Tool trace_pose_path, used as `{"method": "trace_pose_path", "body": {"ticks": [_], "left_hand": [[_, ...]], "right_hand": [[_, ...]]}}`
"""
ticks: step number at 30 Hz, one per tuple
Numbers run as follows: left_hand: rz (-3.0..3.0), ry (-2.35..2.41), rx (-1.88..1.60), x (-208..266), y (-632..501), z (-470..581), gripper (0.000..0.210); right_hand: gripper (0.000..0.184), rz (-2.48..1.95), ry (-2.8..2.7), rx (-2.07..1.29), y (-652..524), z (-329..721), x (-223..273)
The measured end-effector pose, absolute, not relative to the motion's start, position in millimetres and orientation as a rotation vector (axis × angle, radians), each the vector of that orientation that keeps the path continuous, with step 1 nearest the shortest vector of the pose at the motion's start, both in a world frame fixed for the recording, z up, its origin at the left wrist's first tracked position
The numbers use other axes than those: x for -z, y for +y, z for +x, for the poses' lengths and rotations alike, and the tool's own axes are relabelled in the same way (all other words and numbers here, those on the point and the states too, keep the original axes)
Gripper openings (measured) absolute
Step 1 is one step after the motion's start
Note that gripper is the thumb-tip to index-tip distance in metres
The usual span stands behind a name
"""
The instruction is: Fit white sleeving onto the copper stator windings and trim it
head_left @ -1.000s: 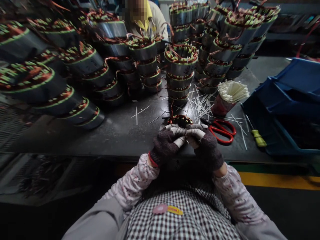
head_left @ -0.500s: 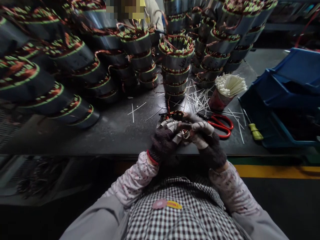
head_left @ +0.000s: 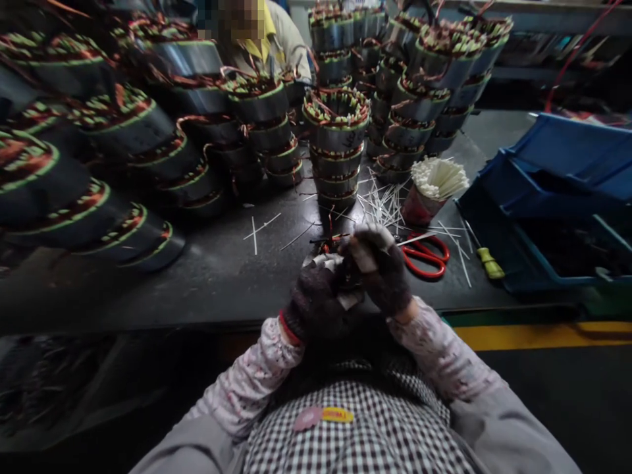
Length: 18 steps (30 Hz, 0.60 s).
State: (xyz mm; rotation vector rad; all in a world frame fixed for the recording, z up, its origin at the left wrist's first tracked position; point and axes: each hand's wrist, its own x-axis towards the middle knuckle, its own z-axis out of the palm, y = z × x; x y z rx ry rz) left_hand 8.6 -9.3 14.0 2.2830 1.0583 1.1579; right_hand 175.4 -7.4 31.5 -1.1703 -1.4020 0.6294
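At the table's front edge, my left hand (head_left: 318, 296), in a dark glove with pale fingertips, is wrapped round a wire-wound stator (head_left: 326, 245). Only some copper wire and dark leads of it show past the fingers. My right hand (head_left: 384, 268), gloved alike, is curled in over the stator's near right side; whatever its fingers grip is hidden. Just right of that hand lie scissors with red handles (head_left: 428, 268). Behind the hands are scattered thin white sticks (head_left: 382, 203) and a cup (head_left: 419, 209) packed with white sticks (head_left: 441, 176).
Stacked stators with copper windings (head_left: 336, 137) line the back and left of the dark table (head_left: 222, 276). Blue bins (head_left: 557, 263) stand at the right, beside a tool with a yellow-green handle (head_left: 491, 264). Across the table is another person (head_left: 291, 46).
My right hand has drawn inward to the left and curled over the stator, close against my left hand. The whole view has shifted slightly, so table items appear lower and further left.
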Motion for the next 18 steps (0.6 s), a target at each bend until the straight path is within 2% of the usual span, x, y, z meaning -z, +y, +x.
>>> {"method": "trace_pose_path", "body": {"ticks": [2, 4, 6, 8, 13, 15, 18], "left_hand": [[2.257, 1.113, -1.147, -16.3, -9.5, 10.6, 0.016], [2.235, 1.135, -1.141, -16.5, -8.7, 13.1, 0.012], [2.227, 1.141, -1.151, -14.7, -7.6, 14.5, 0.012], [2.251, 1.133, -1.156, -11.6, -6.6, 12.1, 0.015], [2.399, 1.112, -1.135, -7.0, 0.2, -11.8, 0.061], [2.434, 1.064, -1.042, -6.7, 4.6, -20.1, 0.061], [2.416, 1.03, -1.019, -6.2, 9.5, -22.6, 0.054]], "right_hand": [[0.04, -1.335, -1.457, -0.489, -26.1, 217.5, -33.1], [0.041, -1.732, -1.535, -0.316, -41.6, 264.7, -38.9], [0.045, -2.109, -1.813, -0.239, -44.5, 301.6, -45.7], [0.048, -2.258, -2.132, -0.245, -36.7, 321.1, -49.8], [0.044, -2.077, -2.329, -0.164, -29.8, 321.5, -49.9], [0.039, -1.973, -2.309, -0.176, -44.3, 317.5, -48.4], [0.036, -1.897, -2.247, -0.363, -69.6, 310.4, -49.5]]}}
